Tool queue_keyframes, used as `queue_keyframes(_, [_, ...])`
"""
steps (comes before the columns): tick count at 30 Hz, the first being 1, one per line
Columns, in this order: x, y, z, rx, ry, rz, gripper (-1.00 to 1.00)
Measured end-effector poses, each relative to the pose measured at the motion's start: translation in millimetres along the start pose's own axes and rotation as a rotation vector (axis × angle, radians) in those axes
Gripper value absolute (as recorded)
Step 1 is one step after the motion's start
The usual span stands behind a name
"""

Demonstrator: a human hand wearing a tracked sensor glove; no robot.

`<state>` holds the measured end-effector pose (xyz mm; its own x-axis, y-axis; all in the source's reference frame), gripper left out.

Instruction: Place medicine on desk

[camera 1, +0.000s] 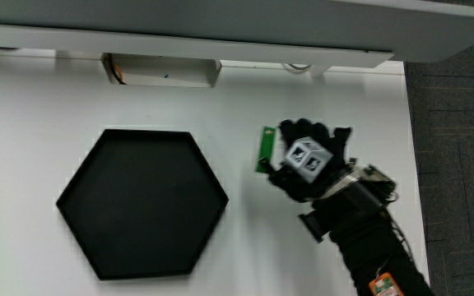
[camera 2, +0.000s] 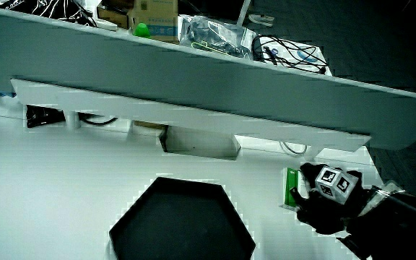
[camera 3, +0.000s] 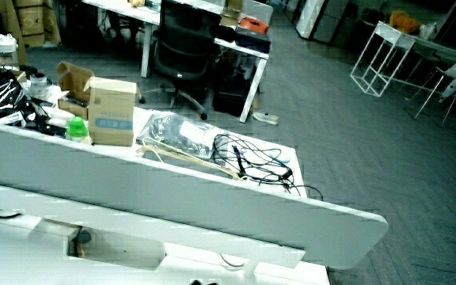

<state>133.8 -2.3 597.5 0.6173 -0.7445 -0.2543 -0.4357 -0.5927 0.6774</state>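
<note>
Item: hand (camera 1: 307,160), fingers curled around a green medicine box (camera 1: 264,150), apparently gripped by one edge. Location: low over bare desk (camera 1: 23,123), beside the black hexagonal tray (camera 1: 142,201); likely positioned for setting down clear of it.

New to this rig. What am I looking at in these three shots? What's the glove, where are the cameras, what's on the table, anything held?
No robot here: a person's hand in a black glove, with a small patterned tracking cube on its back. The main view looks straight down on the white table. In a side view the camera looks forward across the table toward the low partition; another side view shows mostly the partition and the office past it, not the hand. On the table lies an empty black hexagonal tray. Beside it, the hand's grip is closed on a small green medicine box, low over the table.
</note>
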Motion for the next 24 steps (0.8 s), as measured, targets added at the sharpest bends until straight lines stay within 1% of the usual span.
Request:
queue_keyframes(3, [1.2, -1, -19.2, -0.052, 0.011, -0.007, 0.00])
queue_keyframes(6, [2.7, -3, -35.3, -0.081, 0.028, -0.021, 0.00])
queue_keyframes(8, [3.6, -5, -47.8, -0.118, 0.019, -0.047, 0.00])
queue_keyframes(9, [4.8, -4, -55.1, -0.162, 0.014, -0.047, 0.00])
queue_keyframes(10, [6.8, -7, -55.0, -0.158, 0.019, -0.052, 0.00])
queue_keyframes(11, [8.0, -6, -60.5, -0.189, 0.005, -0.059, 0.00])
queue_keyframes(12, [9.0, -6, -67.0, -0.206, 0.009, -0.046, 0.00])
queue_keyframes(13, [10.6, -9, -64.6, -0.199, 0.025, -0.037, 0.00])
queue_keyframes(14, [11.4, -11, -64.9, -0.210, 0.024, -0.034, 0.00])
queue_keyframes(17, [11.6, -12, -75.7, -0.258, 0.017, -0.027, 0.00])
queue_keyframes(18, [11.8, -13, -76.4, -0.269, 0.028, -0.017, 0.00])
queue_keyframes(19, [12.2, -14, -76.0, -0.272, 0.026, -0.030, 0.00])
queue_keyframes(20, [12.2, -13, -77.8, -0.281, 0.022, -0.030, 0.00])
queue_keyframes(21, [12.5, -10, -85.7, -0.315, 0.013, -0.035, 0.00])
queue_keyframes(23, [16.5, -10, -85.4, -0.315, 0.053, -0.023, 0.00])
queue_keyframes(24, [18.3, -10, -80.1, -0.280, 0.066, -0.023, 0.00])
